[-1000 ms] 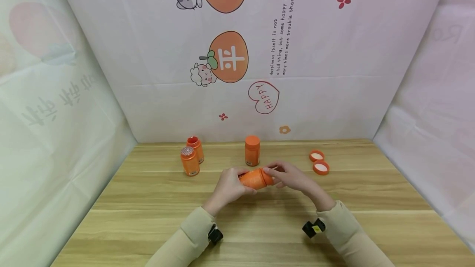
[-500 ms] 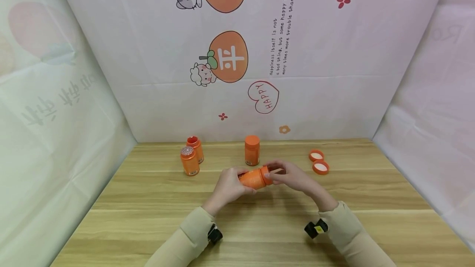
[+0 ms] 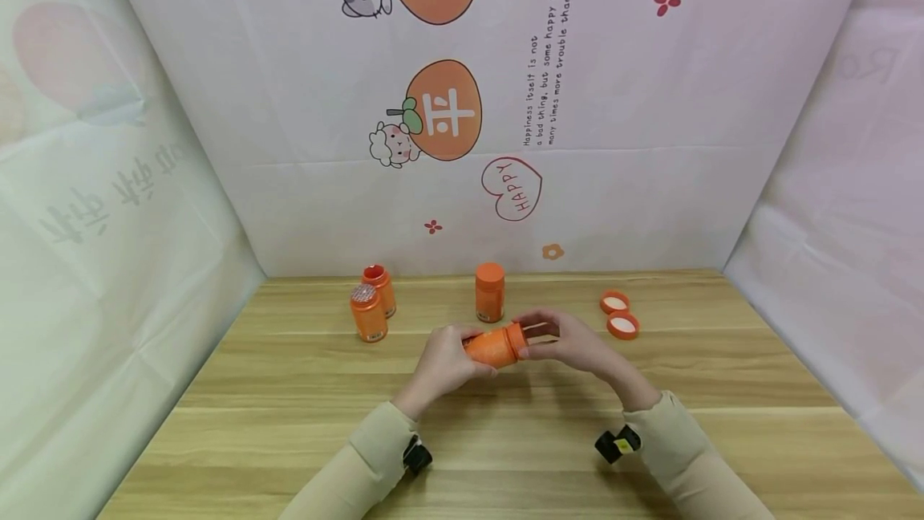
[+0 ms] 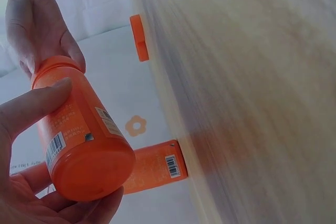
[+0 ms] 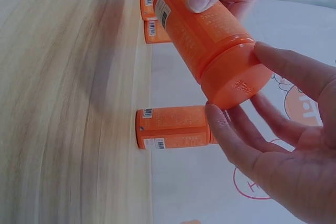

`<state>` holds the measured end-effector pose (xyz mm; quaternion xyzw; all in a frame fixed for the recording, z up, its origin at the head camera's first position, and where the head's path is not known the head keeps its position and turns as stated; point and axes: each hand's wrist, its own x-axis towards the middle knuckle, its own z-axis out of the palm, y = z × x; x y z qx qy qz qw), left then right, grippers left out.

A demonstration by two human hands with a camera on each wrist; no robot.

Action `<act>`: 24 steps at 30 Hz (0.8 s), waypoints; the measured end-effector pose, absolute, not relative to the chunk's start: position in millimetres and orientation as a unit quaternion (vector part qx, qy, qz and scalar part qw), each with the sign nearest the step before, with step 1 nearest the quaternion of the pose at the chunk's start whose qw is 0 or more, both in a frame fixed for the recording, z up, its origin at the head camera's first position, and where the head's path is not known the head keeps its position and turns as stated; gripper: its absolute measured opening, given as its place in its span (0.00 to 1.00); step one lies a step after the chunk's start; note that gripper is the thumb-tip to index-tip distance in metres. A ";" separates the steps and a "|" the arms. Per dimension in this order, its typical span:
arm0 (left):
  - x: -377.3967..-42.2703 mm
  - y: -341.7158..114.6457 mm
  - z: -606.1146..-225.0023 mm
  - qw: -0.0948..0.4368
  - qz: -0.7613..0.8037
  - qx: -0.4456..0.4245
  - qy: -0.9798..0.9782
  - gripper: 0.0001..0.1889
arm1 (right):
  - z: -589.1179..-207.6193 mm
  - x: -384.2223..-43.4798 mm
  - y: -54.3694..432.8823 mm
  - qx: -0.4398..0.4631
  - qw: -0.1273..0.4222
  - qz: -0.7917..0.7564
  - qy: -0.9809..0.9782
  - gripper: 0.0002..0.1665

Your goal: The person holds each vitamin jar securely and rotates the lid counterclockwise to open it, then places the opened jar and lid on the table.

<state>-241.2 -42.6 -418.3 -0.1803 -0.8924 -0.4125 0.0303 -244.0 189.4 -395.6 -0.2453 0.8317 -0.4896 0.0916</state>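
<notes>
An orange plastic bottle [image 3: 491, 348] is held tilted above the table, its capped end toward the right. My left hand [image 3: 443, 367] grips its body, the thumb across the label in the left wrist view. At the orange screw lid [image 5: 236, 80], my right hand [image 3: 577, 343] pinches the edge between thumb and fingertips, with the palm apart from the lid's top. The lid sits on the bottle's neck. Behind the hands stands a second capped orange bottle [image 3: 489, 295].
At the back left, two lidless orange bottles stand close together: a front one [image 3: 370, 318] with a silvery top and a rear one [image 3: 382, 294] with an open mouth. Two loose orange lids [image 3: 622, 326] with white insides lie on the wooden table [image 3: 505, 456] at right.
The fingers of my right hand have shifted round the lid, and more of the lid shows between them. My left hand and the bottle have stayed nearly in place.
</notes>
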 end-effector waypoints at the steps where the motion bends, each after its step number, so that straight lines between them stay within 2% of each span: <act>1: -240.9 -42.6 -418.1 0.030 -0.412 -0.180 -0.893 0.29 | -396.0 -244.4 189.8 -0.249 0.092 -0.494 0.828 0.33; 7: -240.0 -42.5 -417.5 0.033 -0.409 -0.185 -0.893 0.28 | -400.5 -246.8 191.4 -0.271 0.098 -0.520 0.804 0.33; 15: -238.4 -42.6 -417.1 0.038 -0.405 -0.189 -0.894 0.28 | -403.7 -246.6 192.5 -0.291 0.078 -0.521 0.798 0.33; 24: -237.1 -43.2 -416.2 0.035 -0.400 -0.193 -0.895 0.28 | -401.4 -243.9 189.7 -0.255 0.083 -0.491 0.829 0.28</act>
